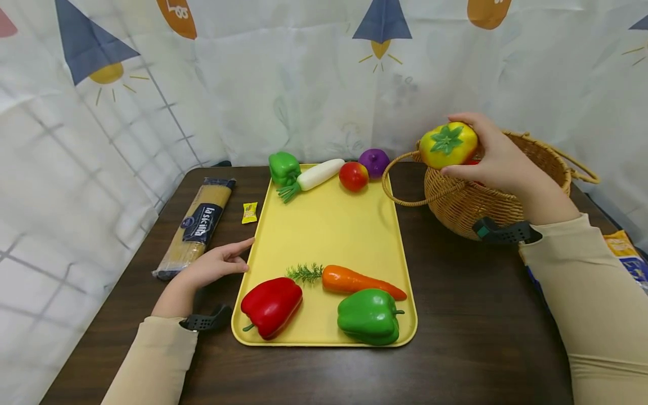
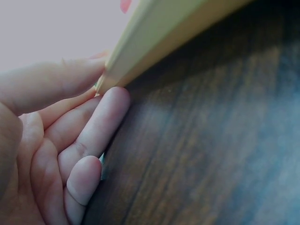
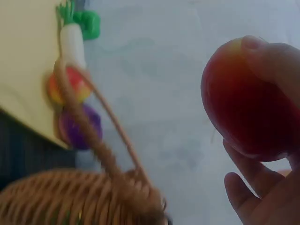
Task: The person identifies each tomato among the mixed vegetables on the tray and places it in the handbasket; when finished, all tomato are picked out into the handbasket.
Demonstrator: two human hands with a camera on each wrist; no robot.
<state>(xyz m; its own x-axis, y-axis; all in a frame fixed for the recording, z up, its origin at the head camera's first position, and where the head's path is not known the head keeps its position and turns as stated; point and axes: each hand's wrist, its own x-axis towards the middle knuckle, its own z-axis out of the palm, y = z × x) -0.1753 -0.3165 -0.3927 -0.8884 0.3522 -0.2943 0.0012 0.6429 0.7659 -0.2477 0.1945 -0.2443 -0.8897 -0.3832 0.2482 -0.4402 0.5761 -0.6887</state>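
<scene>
Raised over the near left side of the wicker basket, my right hand grips a yellow-and-red toy tomato with a green leafy top. The right wrist view shows its red underside, with the thumb against it. My left hand touches the left rim of the yellow tray with its fingertips. On the tray's near part lie a red bell pepper, a carrot and a green bell pepper. Along its far edge are another green pepper, a white radish, a red-and-yellow fruit and a purple onion.
Left of the tray lie a spaghetti pack and a small yellow packet. The basket's loop handle hangs over the tray's far right edge. A blue-and-yellow bag sits at far right, and a patterned curtain stands behind.
</scene>
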